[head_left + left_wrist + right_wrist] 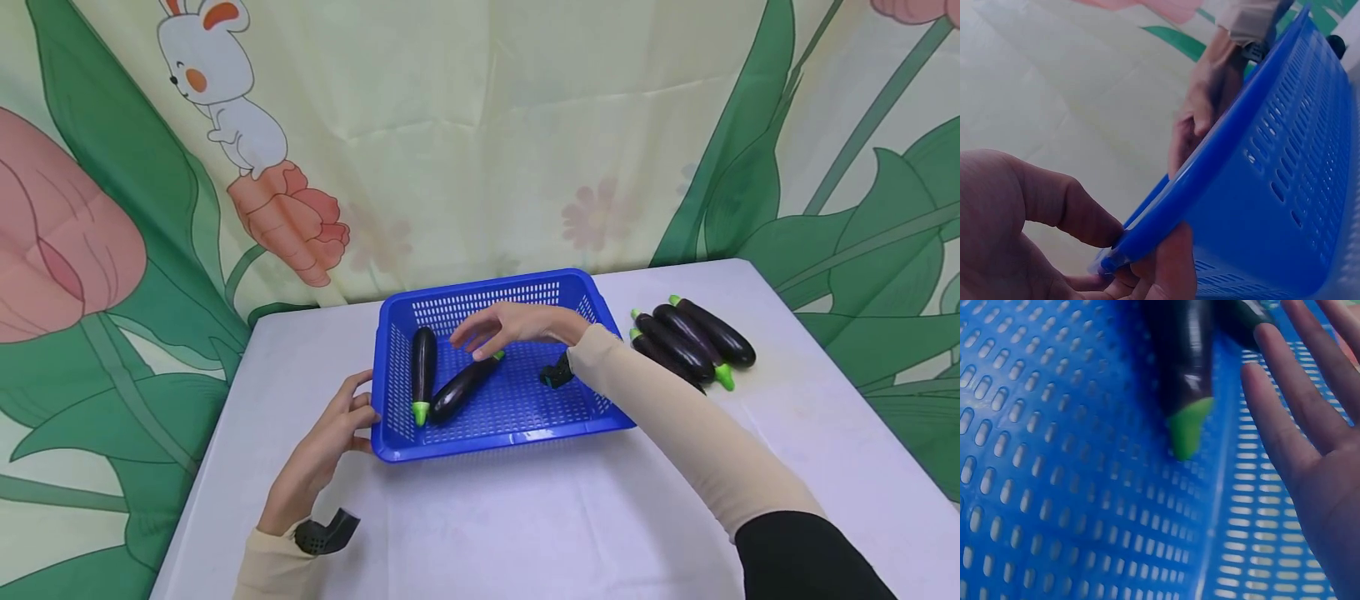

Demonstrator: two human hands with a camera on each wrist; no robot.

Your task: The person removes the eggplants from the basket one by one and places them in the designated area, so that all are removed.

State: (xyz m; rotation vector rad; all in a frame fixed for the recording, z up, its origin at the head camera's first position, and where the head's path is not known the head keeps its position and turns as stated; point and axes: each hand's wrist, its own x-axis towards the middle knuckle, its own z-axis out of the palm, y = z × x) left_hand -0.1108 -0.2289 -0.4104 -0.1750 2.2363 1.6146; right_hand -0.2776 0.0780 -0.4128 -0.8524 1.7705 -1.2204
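A blue perforated plastic basket (517, 439) stands on the white-covered table. In it, one dark eggplant (423, 371) lies along the left end, and a second eggplant (463, 390) lies slanted beside it. My left hand (318, 454) grips the basket's left rim; the left wrist view shows thumb and fingers on either side of the blue rim (1166, 215). Above the slanted eggplant hovers my right hand (517, 323), holding nothing. In the right wrist view its fingers (1297, 394) are extended and apart from the eggplant's green stem end (1188, 428).
Several more eggplants (678, 342) lie side by side on the table, right of the basket. Behind the table hangs a printed curtain (450, 167) with a rabbit and flowers. The white tablecloth (480, 533) extends in front of the basket.
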